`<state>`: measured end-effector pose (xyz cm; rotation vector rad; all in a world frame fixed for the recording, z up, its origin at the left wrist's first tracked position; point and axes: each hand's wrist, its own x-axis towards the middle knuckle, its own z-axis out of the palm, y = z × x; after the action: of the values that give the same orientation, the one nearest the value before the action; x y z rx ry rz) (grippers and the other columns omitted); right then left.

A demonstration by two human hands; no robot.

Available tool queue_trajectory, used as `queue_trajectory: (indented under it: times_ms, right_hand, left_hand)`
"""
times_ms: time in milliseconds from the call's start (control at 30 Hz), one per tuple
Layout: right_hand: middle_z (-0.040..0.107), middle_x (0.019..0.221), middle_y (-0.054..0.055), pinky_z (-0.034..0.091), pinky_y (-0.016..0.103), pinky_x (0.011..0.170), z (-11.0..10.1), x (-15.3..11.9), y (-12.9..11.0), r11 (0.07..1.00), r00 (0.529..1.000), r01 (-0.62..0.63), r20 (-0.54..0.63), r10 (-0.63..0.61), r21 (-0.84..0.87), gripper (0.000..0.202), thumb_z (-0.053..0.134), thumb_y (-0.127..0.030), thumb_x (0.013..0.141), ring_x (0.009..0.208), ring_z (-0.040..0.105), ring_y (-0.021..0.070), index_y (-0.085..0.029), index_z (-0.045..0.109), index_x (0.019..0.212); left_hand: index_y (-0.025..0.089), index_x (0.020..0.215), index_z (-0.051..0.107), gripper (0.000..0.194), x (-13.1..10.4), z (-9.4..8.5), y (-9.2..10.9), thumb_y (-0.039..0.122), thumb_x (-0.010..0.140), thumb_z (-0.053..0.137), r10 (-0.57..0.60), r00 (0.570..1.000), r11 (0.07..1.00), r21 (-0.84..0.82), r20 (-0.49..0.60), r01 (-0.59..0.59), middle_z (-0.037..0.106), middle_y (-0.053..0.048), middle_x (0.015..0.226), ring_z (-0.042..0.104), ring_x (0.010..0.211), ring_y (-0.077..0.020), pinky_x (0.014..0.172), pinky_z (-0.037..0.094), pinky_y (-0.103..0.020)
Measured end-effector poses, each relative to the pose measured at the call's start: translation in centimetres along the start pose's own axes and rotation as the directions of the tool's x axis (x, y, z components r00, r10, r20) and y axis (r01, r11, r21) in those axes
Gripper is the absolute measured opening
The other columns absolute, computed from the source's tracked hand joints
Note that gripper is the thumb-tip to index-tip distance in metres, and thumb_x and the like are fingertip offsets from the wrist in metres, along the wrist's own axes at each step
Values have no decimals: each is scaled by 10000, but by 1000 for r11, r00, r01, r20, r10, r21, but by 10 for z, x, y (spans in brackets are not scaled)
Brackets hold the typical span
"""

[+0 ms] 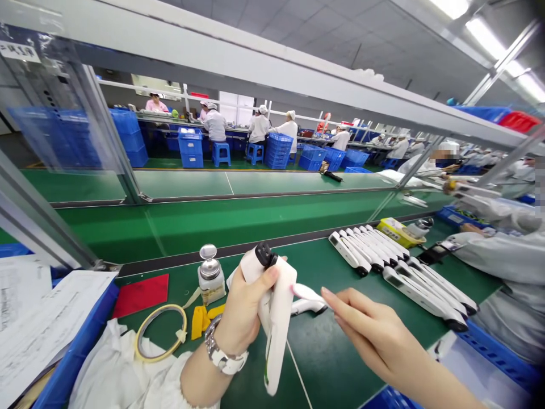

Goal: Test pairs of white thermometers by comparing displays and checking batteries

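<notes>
My left hand [242, 309] is wrapped round a white handheld plastic device [281, 324] with a black tip, held upright over the bench. A second white body beside it is partly behind my fingers; whether it is a separate device I cannot tell. My right hand [374, 335] has its fingertips together at the end of a thin white piece [309, 293], too blurred to name, whose other end reaches the device's side. Behind that piece, another white device with a black end [321, 308] lies on the green mat.
Two rows of white devices [430, 292] lie to the right, near a yellow box [398, 232]. On the left are a dispenser bottle [210, 278], a tape roll [162, 332], a red sheet [142, 295] and a blue tray [96, 324] of papers. A co-worker's sleeve [485, 255] is at right.
</notes>
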<state>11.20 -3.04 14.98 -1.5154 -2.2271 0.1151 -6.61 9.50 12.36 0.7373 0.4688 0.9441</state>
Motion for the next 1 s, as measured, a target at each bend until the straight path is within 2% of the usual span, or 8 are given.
queue_trajectory:
  times_ms: [100, 267, 433, 567, 733, 867, 933, 1000]
  right_hand:
    - [525, 834, 57, 389, 249, 513, 0, -1, -3, 997, 991, 32, 129, -24, -63, 470, 327, -102, 923, 582, 482, 144, -259, 367, 1364]
    - [537, 913, 82, 432, 234, 563, 0, -1, -1, 995, 999, -21, -47, 16, -96, 510, 322, -91, 926, 641, 516, 136, -248, 293, 1410]
    - [526, 838, 59, 392, 244, 502, -1, -1, 1, 991, 996, 49, 82, -38, -127, 515, 340, -89, 912, 582, 483, 147, -272, 324, 1393]
    - [517, 895, 77, 425, 237, 544, -1, 0, 0, 992, 1000, -14, -17, 12, -124, 519, 326, -85, 927, 606, 487, 137, -246, 272, 1417]
    - [536, 842, 63, 408, 236, 495, 0, -2, 1, 992, 996, 22, 88, -11, -121, 471, 327, -113, 926, 567, 491, 140, -239, 351, 1380]
    - [541, 868, 76, 443, 248, 525, -3, -3, -3, 993, 999, -42, 18, 45, -114, 487, 303, -122, 937, 596, 523, 150, -232, 292, 1411]
    - [561, 846, 67, 460, 247, 521, -7, -3, -11, 996, 986, -2, 166, 17, -88, 471, 341, -135, 930, 590, 551, 155, -250, 339, 1387]
    - [587, 810, 47, 474, 238, 508, -12, -3, -17, 997, 928, 72, 369, -56, -29, 441, 398, -148, 917, 568, 576, 155, -279, 415, 1337]
  left_hand:
    - [131, 1029, 572, 401, 1, 0, 0, 294, 699, 730, 17, 999, 1000, -2, -39, -17, 653, -106, 1028, 617, 791, -158, 669, 525, -247]
    - [142, 1011, 567, 354, 2, -1, -1, 291, 723, 709, 1, 1000, 1000, -1, 31, -1, 648, -110, 1037, 618, 681, -148, 623, 532, -283]
    - [126, 1034, 564, 394, 3, -1, -1, 289, 711, 720, -11, 1000, 1000, 0, 4, 11, 654, -117, 1025, 628, 746, -166, 660, 531, -275]
    - [132, 1018, 583, 381, 3, -1, -2, 298, 704, 724, -25, 1000, 1000, 13, 6, 25, 661, -104, 1003, 621, 685, -145, 593, 516, -242]
    - [128, 1019, 583, 400, 4, 1, -3, 293, 688, 735, -33, 999, 999, -4, -22, 33, 654, -114, 1040, 630, 724, -162, 621, 523, -254]
    - [135, 998, 599, 372, 4, 0, -4, 288, 687, 735, -32, 999, 999, 3, -11, 32, 666, -102, 1011, 621, 680, -139, 573, 510, -226]
    - [130, 997, 598, 381, 5, -1, -4, 287, 680, 740, -26, 999, 1000, 7, -21, 26, 666, -107, 1012, 630, 726, -161, 607, 521, -243]
    - [121, 1003, 598, 399, 6, -2, -4, 294, 674, 744, -17, 999, 1000, 19, -29, 17, 666, -114, 1013, 632, 747, -173, 626, 524, -252]
